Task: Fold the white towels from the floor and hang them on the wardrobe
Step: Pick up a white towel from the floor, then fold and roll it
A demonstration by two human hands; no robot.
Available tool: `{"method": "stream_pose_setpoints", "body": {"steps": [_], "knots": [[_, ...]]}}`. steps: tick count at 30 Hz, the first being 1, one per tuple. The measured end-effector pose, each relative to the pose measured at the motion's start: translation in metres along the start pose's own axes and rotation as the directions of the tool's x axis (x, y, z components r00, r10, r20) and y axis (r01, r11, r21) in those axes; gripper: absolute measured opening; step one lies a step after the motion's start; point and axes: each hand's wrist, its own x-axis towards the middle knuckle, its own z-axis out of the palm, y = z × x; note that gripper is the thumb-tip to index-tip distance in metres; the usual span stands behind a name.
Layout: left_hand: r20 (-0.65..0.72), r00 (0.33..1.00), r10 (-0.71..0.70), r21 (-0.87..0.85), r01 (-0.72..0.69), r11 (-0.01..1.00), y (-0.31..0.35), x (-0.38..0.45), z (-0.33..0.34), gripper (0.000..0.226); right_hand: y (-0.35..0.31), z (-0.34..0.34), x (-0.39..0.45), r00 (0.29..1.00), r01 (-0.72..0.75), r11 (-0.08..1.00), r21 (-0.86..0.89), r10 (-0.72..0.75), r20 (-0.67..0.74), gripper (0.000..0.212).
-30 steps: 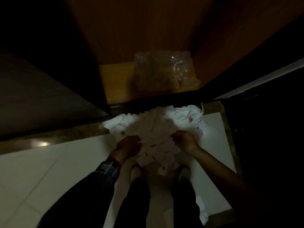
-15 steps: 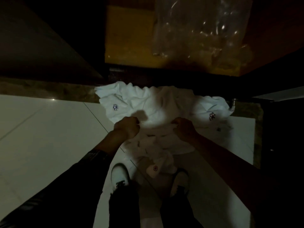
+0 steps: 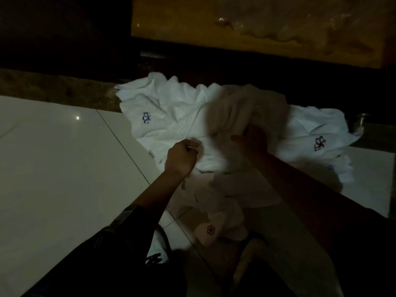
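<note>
Both hands work at the heap of white towels (image 3: 171, 116) on the pale tiled floor (image 3: 53, 157). Nearest to us, between our dark trouser legs, lies a small folded corner of cloth with a red flower emblem (image 3: 211, 229), and a white shoe (image 3: 157, 251) shows at the left beside it. Our left hand (image 3: 182, 159), out of a dark checked sleeve (image 3: 126, 221), is closed with its fingers curled, pinching the near edge of a towel. Just to the right, our right hand (image 3: 255, 140) grips a bunched fold of the same cloth and holds it raised above the pile; the lifted part is blurred, so we cannot tell its shape. Farther out, the heap spreads left and right, with a blue emblem (image 3: 146, 117) on the left part and a dark emblem (image 3: 319, 143) on the right part. Beyond the towels runs a dark marbled strip (image 3: 64, 88) of floor, and past it the open wardrobe (image 3: 182, 22), with a wooden base and crumpled clear plastic (image 3: 289, 24) lying on it at the far right.
</note>
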Motion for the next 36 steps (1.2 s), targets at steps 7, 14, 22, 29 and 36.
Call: {"method": "stream_pose_setpoints", "body": {"steps": [7, 14, 22, 29, 36], "knots": [[-0.065, 0.989, 0.132, 0.028, -0.131, 0.991, 0.012, -0.029, -0.005, 0.036, -0.010, -0.011, -0.050, 0.981, 0.194, 0.980, 0.043, -0.194, 0.001, 0.069], [-0.057, 0.944, 0.325, 0.071, -0.321, 0.945, 0.081, -0.089, -0.065, 0.056, -0.065, -0.095, -0.126, 0.902, 0.431, 0.896, 0.103, -0.430, -0.029, 0.048], [0.013, 0.762, 0.648, 0.217, -0.635, 0.742, 0.214, -0.205, -0.186, 0.105, -0.185, -0.261, -0.207, 0.676, 0.737, 0.666, 0.116, -0.731, -0.099, 0.030], [0.286, 0.767, 0.574, 0.293, -0.640, 0.710, 0.345, -0.337, -0.285, 0.053, -0.264, -0.420, -0.299, 0.493, 0.865, 0.502, -0.001, -0.850, -0.185, 0.017], [0.456, 0.806, 0.378, 0.022, -0.435, 0.900, 0.428, -0.463, -0.355, 0.059, -0.320, -0.547, -0.382, 0.393, 0.847, 0.510, -0.151, -0.791, -0.469, 0.020]]}}
